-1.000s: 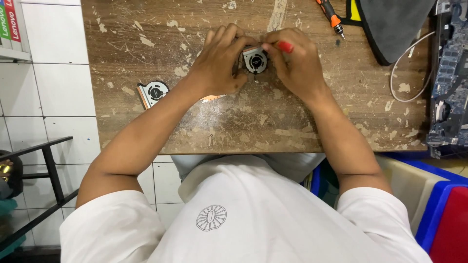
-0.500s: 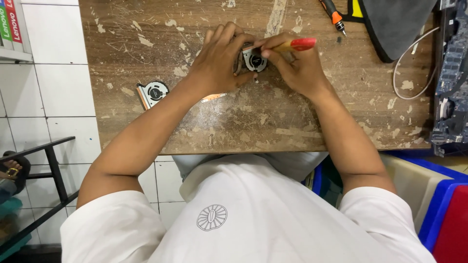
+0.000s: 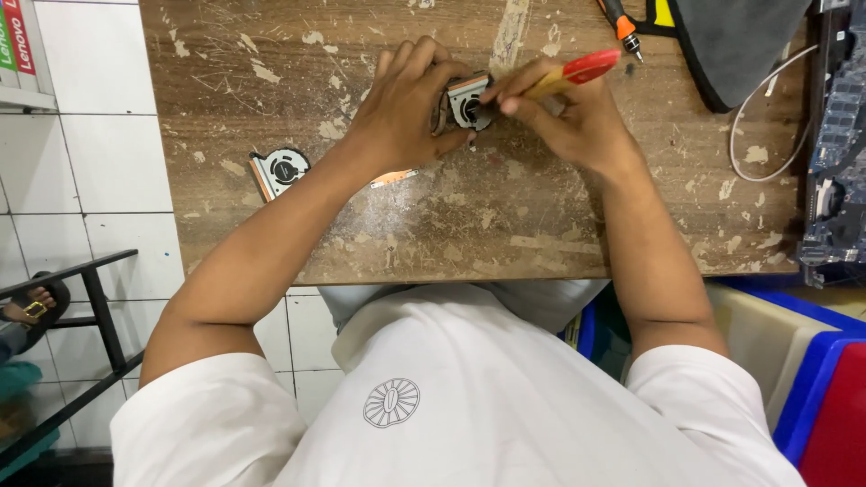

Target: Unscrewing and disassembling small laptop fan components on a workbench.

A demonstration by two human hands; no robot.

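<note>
A small laptop cooling fan (image 3: 467, 105) with a copper-edged frame lies on the worn wooden table (image 3: 451, 225). My left hand (image 3: 401, 108) grips its left side and holds it down. My right hand (image 3: 564, 122) holds a small brush with a red and yellow handle (image 3: 577, 72), its tip against the fan's round hub. A second cooling fan (image 3: 280, 169) lies loose on the table to the left, apart from both hands.
A red-handled screwdriver (image 3: 618, 22) and a dark grey cloth (image 3: 740, 41) lie at the table's far edge. A white cable (image 3: 767, 117) and a laptop circuit board (image 3: 834, 144) sit at the right. Blue and red bins (image 3: 821, 379) stand below right.
My right hand has turned the red-handled brush outward so its handle now sticks out to the right, with the tip on the fan. My left hand stays on the fan.
</note>
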